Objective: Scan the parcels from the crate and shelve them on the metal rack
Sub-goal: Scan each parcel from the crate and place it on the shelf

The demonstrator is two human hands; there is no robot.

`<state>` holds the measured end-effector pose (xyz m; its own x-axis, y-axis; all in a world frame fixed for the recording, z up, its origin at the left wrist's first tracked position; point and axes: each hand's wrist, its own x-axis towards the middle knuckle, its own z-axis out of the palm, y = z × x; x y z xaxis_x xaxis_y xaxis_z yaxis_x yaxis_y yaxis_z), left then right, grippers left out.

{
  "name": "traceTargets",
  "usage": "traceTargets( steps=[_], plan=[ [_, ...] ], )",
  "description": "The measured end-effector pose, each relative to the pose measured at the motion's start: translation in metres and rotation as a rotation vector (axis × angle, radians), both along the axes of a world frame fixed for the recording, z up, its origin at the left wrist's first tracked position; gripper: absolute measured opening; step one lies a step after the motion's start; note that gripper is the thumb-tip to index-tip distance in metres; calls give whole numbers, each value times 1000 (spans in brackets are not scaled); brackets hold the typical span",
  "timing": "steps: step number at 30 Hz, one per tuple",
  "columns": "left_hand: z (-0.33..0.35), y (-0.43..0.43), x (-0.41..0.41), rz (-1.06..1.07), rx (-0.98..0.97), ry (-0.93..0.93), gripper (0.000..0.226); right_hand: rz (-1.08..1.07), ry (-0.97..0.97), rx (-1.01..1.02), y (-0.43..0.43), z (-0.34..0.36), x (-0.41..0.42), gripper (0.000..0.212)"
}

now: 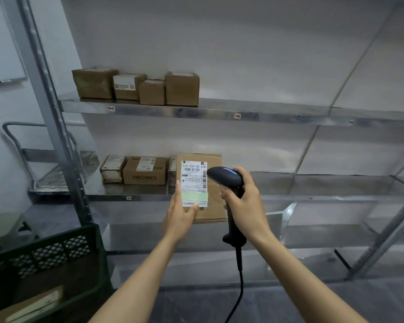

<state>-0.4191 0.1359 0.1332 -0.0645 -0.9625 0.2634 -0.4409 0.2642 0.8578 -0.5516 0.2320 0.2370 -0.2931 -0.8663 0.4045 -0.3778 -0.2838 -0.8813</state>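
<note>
Scan step in hand: green crate (44, 255) sits low left with at least one more parcel (30, 306) inside, four boxes are on the upper shelf (219, 110) of the metal rack, three more incl. a SIBIONICS box (145, 171) on the middle shelf (289, 183). Left hand (181, 213) has a closed grip on the lower edge of a cardboard parcel (211, 183), held upright in front of the middle shelf, white shipping label (194, 183) facing the camera; right hand (245, 201) is wrapped shut around the corded barcode scanner (226, 178), its head just beside the label's right-hand barcode strip. Next, I'd say: confirm the read, then slide the parcel into the free span right of the SIBIONICS row, label outward.
</note>
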Motion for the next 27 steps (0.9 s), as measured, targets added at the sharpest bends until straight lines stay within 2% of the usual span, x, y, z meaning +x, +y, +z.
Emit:
traceTargets(
  steps=[13, 27],
  plan=[
    [-2, 19, -64, 88, 1, -16, 80, 60, 31, -2, 12, 3, -59, 45],
    [1, 4, -51, 45, -19, -35, 80, 22, 10, -3, 4, 2, -52, 45]
  ],
)
